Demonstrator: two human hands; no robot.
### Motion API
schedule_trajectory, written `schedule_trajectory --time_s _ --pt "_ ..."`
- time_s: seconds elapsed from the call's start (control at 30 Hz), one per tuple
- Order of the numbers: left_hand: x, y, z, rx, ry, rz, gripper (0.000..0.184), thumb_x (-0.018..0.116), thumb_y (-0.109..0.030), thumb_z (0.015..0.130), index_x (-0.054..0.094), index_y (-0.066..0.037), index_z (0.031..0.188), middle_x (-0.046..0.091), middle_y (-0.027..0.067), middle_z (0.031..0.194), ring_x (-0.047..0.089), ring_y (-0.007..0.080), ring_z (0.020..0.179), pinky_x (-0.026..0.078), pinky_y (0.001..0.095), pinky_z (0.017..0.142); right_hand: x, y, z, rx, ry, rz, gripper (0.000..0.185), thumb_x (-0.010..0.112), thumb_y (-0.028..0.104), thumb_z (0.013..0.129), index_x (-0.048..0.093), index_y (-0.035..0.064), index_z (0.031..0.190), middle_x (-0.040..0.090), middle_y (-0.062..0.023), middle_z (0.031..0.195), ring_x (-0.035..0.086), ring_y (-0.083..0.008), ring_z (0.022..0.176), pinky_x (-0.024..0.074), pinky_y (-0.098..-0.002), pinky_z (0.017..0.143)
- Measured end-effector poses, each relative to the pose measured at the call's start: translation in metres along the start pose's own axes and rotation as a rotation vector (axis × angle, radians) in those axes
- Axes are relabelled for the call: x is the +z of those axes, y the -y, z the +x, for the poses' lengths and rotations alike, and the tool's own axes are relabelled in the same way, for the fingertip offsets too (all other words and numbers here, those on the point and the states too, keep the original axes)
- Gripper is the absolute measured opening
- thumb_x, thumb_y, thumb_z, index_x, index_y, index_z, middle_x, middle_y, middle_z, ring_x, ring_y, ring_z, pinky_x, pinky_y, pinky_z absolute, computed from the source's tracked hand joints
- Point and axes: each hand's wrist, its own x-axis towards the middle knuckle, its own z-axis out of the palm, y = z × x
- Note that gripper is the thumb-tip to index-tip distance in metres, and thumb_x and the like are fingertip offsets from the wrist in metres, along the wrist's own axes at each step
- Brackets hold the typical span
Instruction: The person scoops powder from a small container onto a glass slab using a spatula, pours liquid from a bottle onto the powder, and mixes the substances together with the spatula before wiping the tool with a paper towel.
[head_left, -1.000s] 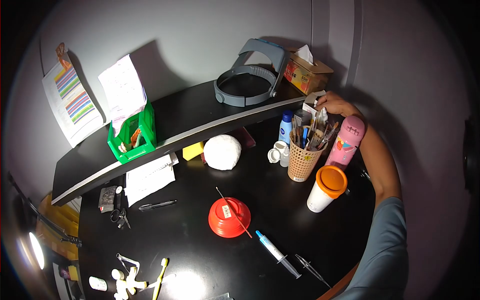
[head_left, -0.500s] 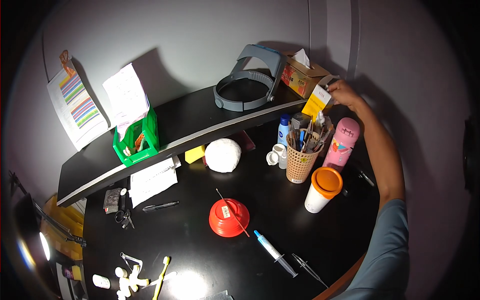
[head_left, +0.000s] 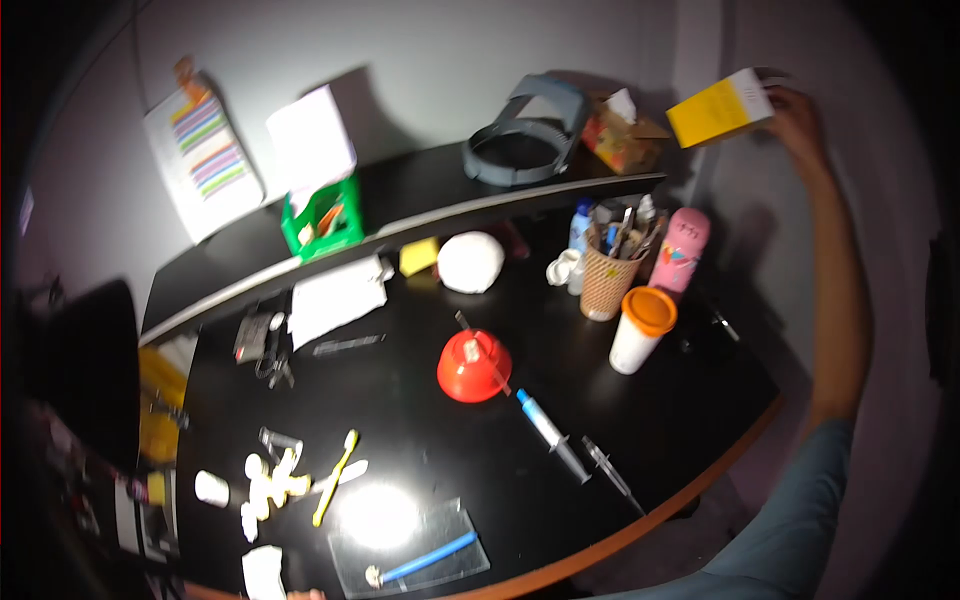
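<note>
High at the right, my right hand (head_left: 795, 118) grips one end of a yellow and white box (head_left: 720, 108), held up in the air right of the tissue box (head_left: 625, 135). Below it stand a pink bottle (head_left: 680, 250), a woven cup of brushes (head_left: 608, 285) and a white cup with an orange lid (head_left: 636, 335). Only some fingertips of my left hand (head_left: 306, 595) show at the bottom edge, beside a white piece (head_left: 263, 573); what they hold, if anything, is hidden.
A red bowl (head_left: 474, 366) lies upside down mid-table, near a syringe (head_left: 553, 435) and tweezers (head_left: 610, 472). A glass plate (head_left: 410, 550) bears a blue-handled brush. On the shelf (head_left: 420, 205) are a green bin (head_left: 325, 222) and a headband visor (head_left: 520, 150).
My right hand has drawn the box out from behind the brush cup and lifted it up and right. The view has shifted, showing the glass plate and my left fingertips at the bottom.
</note>
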Motion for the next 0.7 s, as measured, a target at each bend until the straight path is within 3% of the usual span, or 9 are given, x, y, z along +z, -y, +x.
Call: schedule_trajectory --time_s 0.03,0.1,0.17,0.33,0.4,0.47,0.53,0.63,0.7 --pt "0.003 -0.002 0.001 -0.044 -0.002 -0.088 0.012 0.073 -0.002 0.096 0.074 0.004 0.085 0.070 0.0115 0.074 0.063 0.0248 0.066 0.053 0.0397 0.063 -0.015 0.020 -0.008 -0.010 0.061 0.095 0.030 0.067 0.016 0.103 0.079 0.0023 0.127 0.080 -0.0079 0.116 0.075 -0.0151 0.104 0.0578 -0.0320 0.090" --pt "0.013 0.025 0.001 0.177 -0.080 -0.274 0.015 0.081 0.000 0.091 0.066 0.000 0.088 0.059 0.0059 0.071 0.051 0.0158 0.060 0.040 0.0320 0.056 -0.029 0.074 -0.039 0.030 0.066 0.047 0.032 0.062 0.016 0.108 0.076 0.0024 0.133 0.079 -0.0079 0.122 0.075 -0.0162 0.113 0.0584 -0.0325 0.097" --pt "0.014 -0.036 0.040 0.132 0.019 -0.212 0.023 0.076 -0.011 0.087 0.059 -0.006 0.072 0.053 0.0045 0.060 0.042 0.0181 0.051 0.030 0.0362 0.052 -0.026 0.104 -0.057 0.021 0.144 0.061 0.032 0.060 0.018 0.111 0.074 0.0017 0.136 0.078 -0.0081 0.123 0.075 -0.0158 0.115 0.0586 -0.0313 0.100" --pt "0.052 -0.117 0.157 0.570 0.265 -0.211 0.027 0.091 -0.013 0.080 0.068 -0.005 0.091 0.062 0.0094 0.081 0.061 0.0275 0.068 0.046 0.0384 0.060 0.028 0.163 -0.123 -0.100 0.352 0.282 0.034 0.059 0.010 0.103 0.074 -0.0002 0.131 0.078 -0.0080 0.118 0.075 -0.0148 0.107 0.0612 -0.0346 0.098" --pt "0.083 -0.159 0.192 0.607 0.381 -0.368 0.047 0.097 -0.024 0.080 0.071 -0.004 0.114 0.070 0.0129 0.101 0.072 0.0350 0.093 0.059 0.0461 0.086 0.073 0.186 -0.162 -0.155 0.314 0.392 0.035 0.060 0.005 0.096 0.075 -0.0016 0.127 0.078 -0.0102 0.113 0.076 -0.0150 0.102 0.0621 -0.0348 0.093" --pt "0.115 -0.182 0.210 0.629 0.529 -0.343 0.097 0.099 -0.043 0.079 0.053 -0.003 0.154 0.063 0.0228 0.144 0.061 0.0448 0.137 0.049 0.0540 0.117 0.127 0.193 -0.186 -0.227 0.312 0.370 0.035 0.062 0.004 0.090 0.077 -0.0031 0.121 0.077 -0.0117 0.103 0.075 -0.0155 0.094 0.0610 -0.0345 0.083" --pt "0.153 -0.193 0.215 0.639 0.556 -0.386 0.132 0.102 -0.055 0.070 0.034 0.000 0.169 0.051 0.0280 0.159 0.052 0.0490 0.146 0.043 0.0570 0.124 0.161 0.221 -0.210 -0.239 0.404 0.284 0.029 0.064 0.005 0.087 0.080 -0.0032 0.111 0.076 -0.0104 0.086 0.074 -0.0166 0.083 0.0588 -0.0369 0.075" --pt "0.200 -0.181 0.209 0.624 0.460 -0.344 0.113 0.101 -0.043 0.075 0.042 0.001 0.161 0.061 0.0292 0.148 0.060 0.0493 0.138 0.052 0.0567 0.115 0.194 0.280 -0.257 -0.243 0.494 0.307 0.021 0.067 0.006 0.087 0.083 -0.0001 0.098 0.075 -0.0126 0.071 0.072 -0.0229 0.067 0.0561 -0.0434 0.068" --pt "0.206 -0.171 0.213 0.460 0.497 -0.375 0.087 0.095 -0.037 0.081 0.052 -0.002 0.147 0.076 0.0255 0.113 0.075 0.0479 0.103 0.062 0.0520 0.092 0.229 0.279 -0.263 -0.398 0.406 0.180 0.015 0.072 0.009 0.090 0.084 0.0028 0.097 0.078 -0.0187 0.079 0.074 -0.0296 0.068 0.0563 -0.0454 0.069"
